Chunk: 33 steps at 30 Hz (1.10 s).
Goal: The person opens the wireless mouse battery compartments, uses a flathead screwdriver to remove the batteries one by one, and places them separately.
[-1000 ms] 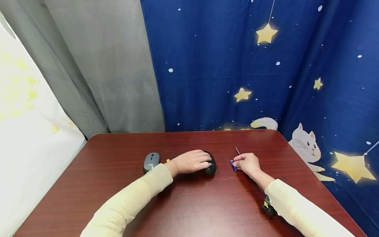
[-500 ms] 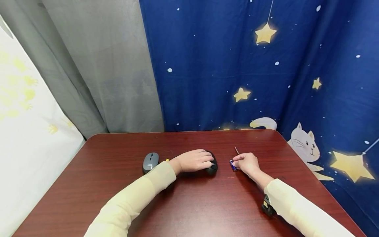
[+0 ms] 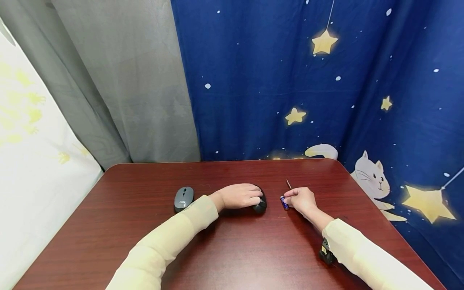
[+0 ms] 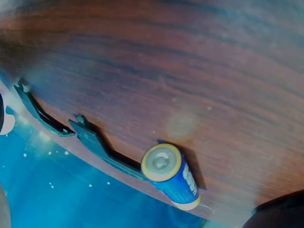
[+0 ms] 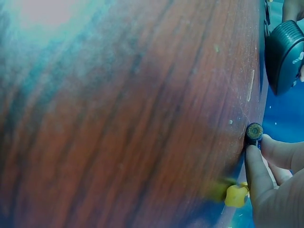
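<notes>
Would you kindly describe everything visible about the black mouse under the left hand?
The black mouse is a rounded, dark, matte plastic-looking body lying flat on the red-brown wooden table, near its middle. The left hand rests over it, hiding most of its top, with fingers curled round its right end. The right wrist view shows a ribbed edge. It sits apart from the grey mouse and the battery.

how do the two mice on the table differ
The grey mouse lies uncovered to the left with no hand on it; the black mouse sits mostly under the left hand, whose fingers curl over it. The grey mouse is light with a dark centre strip and wheel; the black mouse is dark all over. Both rest on the red-brown table.
</notes>
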Tool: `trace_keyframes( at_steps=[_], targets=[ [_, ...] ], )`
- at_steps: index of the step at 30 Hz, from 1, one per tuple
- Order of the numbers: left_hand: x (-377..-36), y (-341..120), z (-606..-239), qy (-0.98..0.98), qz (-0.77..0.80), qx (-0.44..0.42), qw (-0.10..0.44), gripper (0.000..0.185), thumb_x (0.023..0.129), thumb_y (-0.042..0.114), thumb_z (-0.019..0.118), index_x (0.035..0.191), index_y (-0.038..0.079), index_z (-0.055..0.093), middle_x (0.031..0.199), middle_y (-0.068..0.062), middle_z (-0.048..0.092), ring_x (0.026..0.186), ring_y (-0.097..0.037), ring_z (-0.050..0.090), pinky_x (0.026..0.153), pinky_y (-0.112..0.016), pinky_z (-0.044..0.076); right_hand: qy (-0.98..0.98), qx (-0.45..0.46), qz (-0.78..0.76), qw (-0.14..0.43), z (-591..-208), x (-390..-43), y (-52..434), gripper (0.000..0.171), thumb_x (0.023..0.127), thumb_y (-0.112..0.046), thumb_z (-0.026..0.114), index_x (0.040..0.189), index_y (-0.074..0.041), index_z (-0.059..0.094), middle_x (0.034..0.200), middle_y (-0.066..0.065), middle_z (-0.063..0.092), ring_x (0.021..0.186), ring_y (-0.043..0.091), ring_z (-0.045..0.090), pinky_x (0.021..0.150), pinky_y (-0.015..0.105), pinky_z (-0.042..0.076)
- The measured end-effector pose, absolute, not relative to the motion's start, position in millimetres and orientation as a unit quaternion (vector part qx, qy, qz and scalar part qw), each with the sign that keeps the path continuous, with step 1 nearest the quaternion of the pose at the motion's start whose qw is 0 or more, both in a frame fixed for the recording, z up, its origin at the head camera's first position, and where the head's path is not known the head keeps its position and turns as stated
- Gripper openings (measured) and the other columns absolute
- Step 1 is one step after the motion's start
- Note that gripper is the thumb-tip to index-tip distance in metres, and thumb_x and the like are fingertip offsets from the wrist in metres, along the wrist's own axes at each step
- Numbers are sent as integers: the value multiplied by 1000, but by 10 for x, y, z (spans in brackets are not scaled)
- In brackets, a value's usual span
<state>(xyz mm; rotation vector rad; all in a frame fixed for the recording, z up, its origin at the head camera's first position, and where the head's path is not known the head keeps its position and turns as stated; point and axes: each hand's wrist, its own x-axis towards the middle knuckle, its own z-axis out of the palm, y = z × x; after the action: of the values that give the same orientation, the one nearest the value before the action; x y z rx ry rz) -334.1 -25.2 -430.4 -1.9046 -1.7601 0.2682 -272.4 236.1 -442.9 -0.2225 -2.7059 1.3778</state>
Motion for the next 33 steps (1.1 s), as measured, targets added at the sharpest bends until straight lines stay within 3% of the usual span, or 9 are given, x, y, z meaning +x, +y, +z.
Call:
trace_keyframes(
  at_steps=[10,18,33],
  targets=[
    [-3366,-252,-4321,-660,115,-696,258,20,98,9,45,114,7,57,118,-9,58,110,-23,54,97,-30,44,-889,-71,450,50,-4428,-2726,2362,11,77,-1,78,88,-2,76,84,10,72,69,12,64,59,22,54],
    [-3395,-272,-4319,-630,146,-712,273,34,98,9,43,128,19,54,117,-9,56,107,-22,53,89,-28,47,-879,-75,469,43,-4417,-2716,2354,11,78,1,76,89,1,76,80,9,72,66,10,65,58,22,55],
    [-3387,-351,-4383,-637,165,-706,263,33,99,7,45,129,19,52,118,-9,55,104,-21,52,72,-27,52,-850,-83,520,25,-4419,-2709,2321,14,80,6,71,94,7,73,81,16,71,66,14,69,59,26,57]
  ],
)
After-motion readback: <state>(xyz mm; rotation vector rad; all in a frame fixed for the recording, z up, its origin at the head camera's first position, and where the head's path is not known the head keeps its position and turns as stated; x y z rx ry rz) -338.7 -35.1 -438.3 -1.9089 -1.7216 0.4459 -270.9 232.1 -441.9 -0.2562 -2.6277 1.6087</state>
